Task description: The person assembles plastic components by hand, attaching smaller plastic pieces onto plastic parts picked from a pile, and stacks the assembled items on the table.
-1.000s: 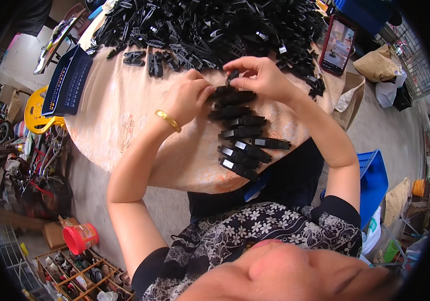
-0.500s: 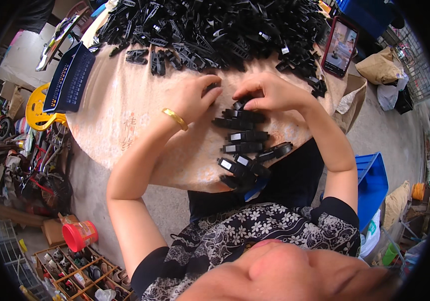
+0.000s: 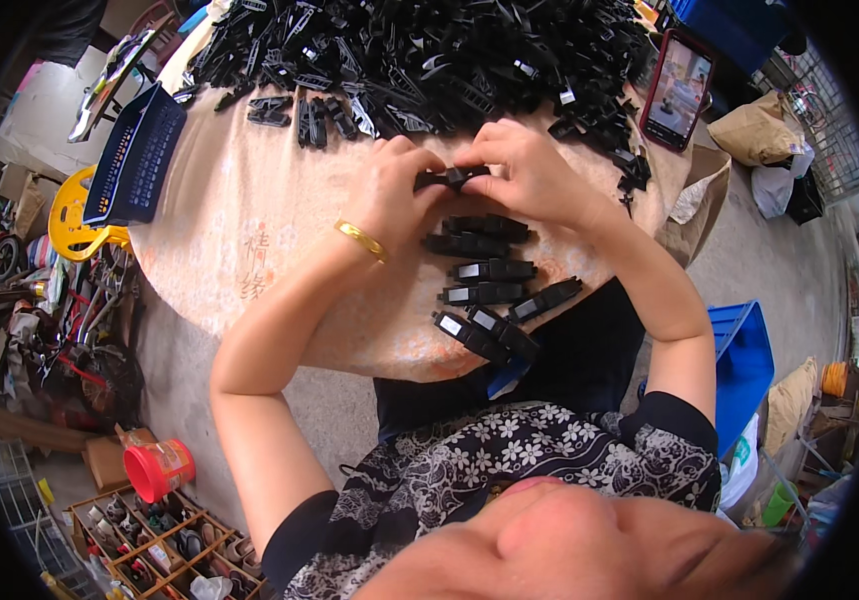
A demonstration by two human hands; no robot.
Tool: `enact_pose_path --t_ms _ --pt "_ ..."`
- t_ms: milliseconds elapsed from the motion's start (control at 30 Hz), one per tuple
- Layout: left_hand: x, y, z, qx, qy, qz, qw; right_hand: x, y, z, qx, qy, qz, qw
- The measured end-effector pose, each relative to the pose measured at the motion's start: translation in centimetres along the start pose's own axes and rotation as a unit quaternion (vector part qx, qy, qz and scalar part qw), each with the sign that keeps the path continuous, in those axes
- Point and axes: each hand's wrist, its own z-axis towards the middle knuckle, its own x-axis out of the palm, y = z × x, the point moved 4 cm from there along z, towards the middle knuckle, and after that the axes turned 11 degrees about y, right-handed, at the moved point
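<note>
My left hand (image 3: 396,195), with a gold bangle at its wrist, is closed by fingertips and thumb on the left end of a small black plastic part (image 3: 455,177). The fingers of my right hand (image 3: 529,178) pinch the other end, so the piece spans the gap between both hands, over the cloth. Fingers cover much of it. Just below, towards my body, several oblong black plastic parts (image 3: 494,270) lie in a loose column, some with a pale rectangle on one end. Beyond my hands spreads a large heap of black plastic pieces (image 3: 409,60).
A peach patterned cloth (image 3: 319,250) covers the rounded table. A phone (image 3: 677,90) showing a video leans at the far right. At the left, a dark blue basket (image 3: 137,155) rests on a yellow stool (image 3: 71,215). A blue crate (image 3: 744,365) stands right of my lap.
My hands were apart, the right one at the far end of the column. Both have come together slightly farther from me and now grip one black part between them.
</note>
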Motion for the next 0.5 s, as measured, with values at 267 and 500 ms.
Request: enact_pose_path --t_ms 267,500 --pt "-0.9 1.6 0.2 -0.028 0.05 -0.083 0.995 -0.5 -0.1 -0.6 0.005 0.023 -0.076 0.997" --pt "0.5 1.2 0.1 0.007 0.023 -0.156 0.987 0.7 -0.6 -0.1 -0.033 0.015 -0.059 0.998"
